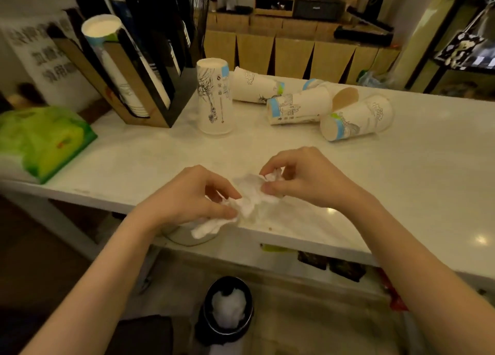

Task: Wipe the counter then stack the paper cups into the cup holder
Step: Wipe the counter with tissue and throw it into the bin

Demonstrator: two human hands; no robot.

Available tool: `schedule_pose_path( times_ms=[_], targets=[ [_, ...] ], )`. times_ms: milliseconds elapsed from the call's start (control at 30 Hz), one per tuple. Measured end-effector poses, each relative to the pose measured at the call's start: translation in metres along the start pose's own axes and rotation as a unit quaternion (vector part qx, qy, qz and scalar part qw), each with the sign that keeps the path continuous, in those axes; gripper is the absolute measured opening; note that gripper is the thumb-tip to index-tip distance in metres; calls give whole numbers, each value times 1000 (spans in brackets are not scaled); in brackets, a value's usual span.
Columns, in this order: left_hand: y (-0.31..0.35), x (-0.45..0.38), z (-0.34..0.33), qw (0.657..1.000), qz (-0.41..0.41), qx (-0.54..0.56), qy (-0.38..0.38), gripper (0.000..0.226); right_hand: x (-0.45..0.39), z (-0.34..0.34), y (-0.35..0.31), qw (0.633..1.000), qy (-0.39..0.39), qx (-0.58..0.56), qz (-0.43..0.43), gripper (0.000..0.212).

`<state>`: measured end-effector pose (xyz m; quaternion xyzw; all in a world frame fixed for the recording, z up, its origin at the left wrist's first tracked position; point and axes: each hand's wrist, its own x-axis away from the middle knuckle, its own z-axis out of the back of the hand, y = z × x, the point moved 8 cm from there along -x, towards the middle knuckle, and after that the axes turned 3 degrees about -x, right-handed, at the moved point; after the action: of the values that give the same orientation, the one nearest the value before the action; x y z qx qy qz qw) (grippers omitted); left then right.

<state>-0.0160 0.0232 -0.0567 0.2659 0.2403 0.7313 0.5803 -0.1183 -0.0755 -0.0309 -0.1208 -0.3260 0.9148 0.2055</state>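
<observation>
Both hands hold a crumpled white tissue (250,196) above the front edge of the white counter (401,183). My left hand (192,196) pinches its lower left part, my right hand (302,178) its upper right corner. One printed paper cup (214,97) stands upside down behind them. Several more cups lie on their sides to its right, among them one (298,108) in the middle and one (356,120) nearest the right. The slanted brown and black cup holder (134,86) at the back left carries a stack of cups (103,30).
A green tissue pack (45,140) lies at the counter's left end. Below the counter's front edge a black bin (227,311) holds white tissue. A wooden counter with equipment (294,46) runs along the back of the room.
</observation>
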Motion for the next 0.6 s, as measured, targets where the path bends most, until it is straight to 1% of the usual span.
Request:
schedule_pose_path(
  times_ms=[100, 133, 200, 333, 433, 500, 600],
  targets=[
    [-15, 24, -26, 990, 22, -1, -139, 17, 6, -24, -15, 998, -50, -35, 5, 11],
    [-20, 29, -33, 986, 32, -3, -166, 15, 9, -33, -20, 997, -65, -49, 4, 10],
    [-33, 37, -44, 981, 55, 3, -186, 12, 17, -49, -29, 993, -93, -69, 0, 10],
    [-62, 55, -68, 978, 75, 30, -192, 12, 38, -94, -43, 988, -149, -42, 4, 14],
    [-99, 69, -89, 980, 115, 50, -154, 9, 53, -139, -37, 985, -171, -25, -18, 16],
    [-130, 76, -108, 977, 152, 75, -129, 14, 64, -169, -16, 985, -163, -20, -58, 20],
    [-177, 83, -138, 966, 215, 108, -94, 23, 80, -211, 32, 978, -129, -56, -154, 20]
  ],
)
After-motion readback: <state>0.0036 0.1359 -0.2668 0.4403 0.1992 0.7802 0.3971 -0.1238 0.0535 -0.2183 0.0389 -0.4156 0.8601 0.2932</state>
